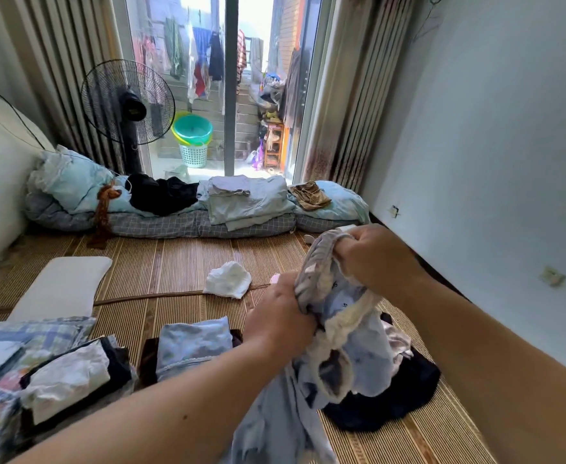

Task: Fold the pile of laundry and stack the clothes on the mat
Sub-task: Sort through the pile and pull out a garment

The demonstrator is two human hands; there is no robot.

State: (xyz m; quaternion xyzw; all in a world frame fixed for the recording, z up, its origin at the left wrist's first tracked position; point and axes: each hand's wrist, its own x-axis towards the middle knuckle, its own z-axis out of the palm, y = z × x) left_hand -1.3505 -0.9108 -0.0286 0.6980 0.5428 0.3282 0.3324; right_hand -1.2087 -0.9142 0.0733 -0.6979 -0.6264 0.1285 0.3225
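I hold a crumpled light-blue garment (348, 329) with a cream frilled trim up above the woven mat (181, 262). My left hand (278, 316) grips its bunched left side, and my right hand (372, 259) grips its grey waistband at the top. The cloth hangs down between my forearms. Under it lies the unfolded pile of dark clothes (392, 400). A folded light-blue piece (194, 346) sits on a dark one at centre left. A folded white and black stack (70, 376) lies further left. A small crumpled white cloth (228, 279) lies alone on the mat.
A white pillow (63, 286) lies at the left. Rolled bedding (174, 209) with folded sheets and dark clothes runs along the far mat edge. A standing fan (128, 105) is by the glass door. The white wall (492, 162) closes the right side.
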